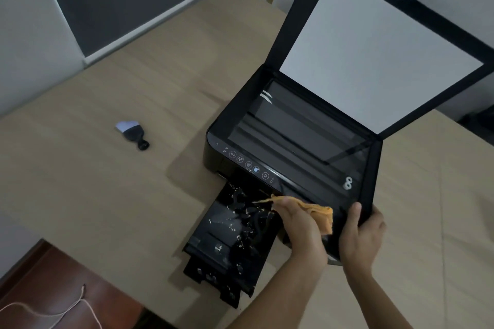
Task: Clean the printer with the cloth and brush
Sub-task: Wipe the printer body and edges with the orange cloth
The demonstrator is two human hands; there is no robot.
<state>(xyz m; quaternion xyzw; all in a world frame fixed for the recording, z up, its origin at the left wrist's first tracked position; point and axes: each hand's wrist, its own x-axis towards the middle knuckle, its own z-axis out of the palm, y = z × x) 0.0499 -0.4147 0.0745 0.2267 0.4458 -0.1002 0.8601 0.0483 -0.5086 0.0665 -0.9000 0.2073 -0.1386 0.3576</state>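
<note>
Now the left hand (pixel 299 224) pinches the cloth (pixel 318 215) at the printer (pixel 294 141) front, above the speckled tray (pixel 230 235); right hand (pixel 361 232) clamps the corner. Wipe outward, lightly, bracing firmly. Brush (pixel 132 133) lies apart on the surface (pixel 107 195).

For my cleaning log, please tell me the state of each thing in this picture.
Scanner lid: raised open.
Scanner glass: uncovered.
Output tray: pulled out, speckled with light debris.
Cloth: crumpled, held in left hand.
Right hand: gripping printer corner.
Brush: lying on table, unused.
</note>
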